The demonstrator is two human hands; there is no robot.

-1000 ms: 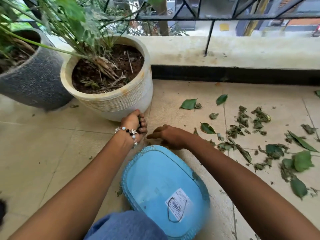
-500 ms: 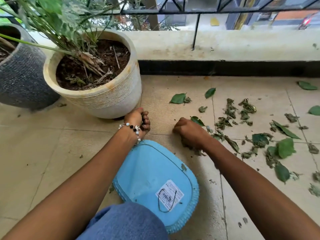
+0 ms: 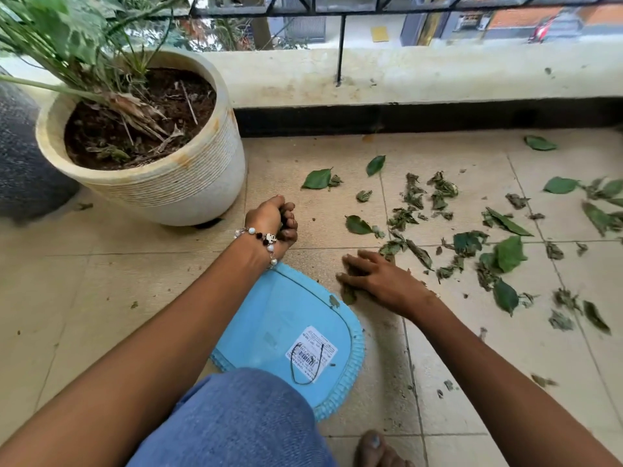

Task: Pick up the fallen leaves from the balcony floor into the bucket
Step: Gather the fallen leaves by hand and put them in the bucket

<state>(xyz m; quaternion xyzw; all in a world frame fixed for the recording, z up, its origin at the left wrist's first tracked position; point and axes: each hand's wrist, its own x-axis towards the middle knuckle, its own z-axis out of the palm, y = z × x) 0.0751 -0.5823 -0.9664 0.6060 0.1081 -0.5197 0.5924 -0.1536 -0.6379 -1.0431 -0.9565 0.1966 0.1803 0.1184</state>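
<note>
Fallen green leaves (image 3: 468,241), whole and crumpled, lie scattered over the beige floor tiles to the right. The blue bucket (image 3: 279,328) stands in front of my knee, with a barcode sticker inside and a leaf scrap on its rim. My right hand (image 3: 377,278) lies flat on the floor just right of the bucket, fingers spread, pressing on a few leaves (image 3: 349,294) that show under its palm. Beyond the bucket's far rim my left hand (image 3: 274,220), with a bead bracelet at the wrist, is a fist; dark leaf bits show between its fingers.
A cream ribbed plant pot (image 3: 188,183) stands just left of my left hand, and a dark grey pot (image 3: 23,170) stands further left. The low balcony wall (image 3: 404,79) and railing run across the back. My knee in blue jeans (image 3: 236,423) and bare toes (image 3: 374,446) are at the bottom.
My right hand has gone from a fist among the leaves to flat with spread fingers, and has moved back toward the bucket. The left fist has stayed where it was.
</note>
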